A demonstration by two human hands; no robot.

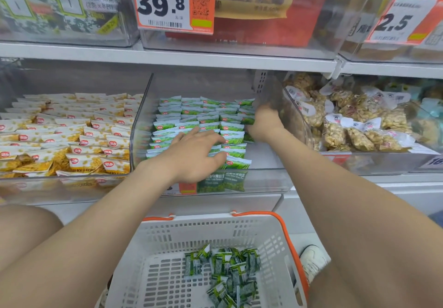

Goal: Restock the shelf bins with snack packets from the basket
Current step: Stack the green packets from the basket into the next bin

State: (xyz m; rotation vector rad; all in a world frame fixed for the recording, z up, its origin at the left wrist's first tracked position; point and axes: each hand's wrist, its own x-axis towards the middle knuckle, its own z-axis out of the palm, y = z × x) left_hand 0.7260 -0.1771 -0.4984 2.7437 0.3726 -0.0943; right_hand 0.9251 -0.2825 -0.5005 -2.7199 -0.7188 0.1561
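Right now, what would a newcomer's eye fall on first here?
Both hands are in the middle bin: the left hand lies spread on the rows of green packets, and the right hand reaches in at its right side. Above hangs a big orange price tag reading 39.8. Below, a white basket holds loose packets.

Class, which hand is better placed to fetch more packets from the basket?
Probably the left hand: it rests on green packets at the front of the bin, nearest the basket. The right hand reaches deeper, by the right wall.
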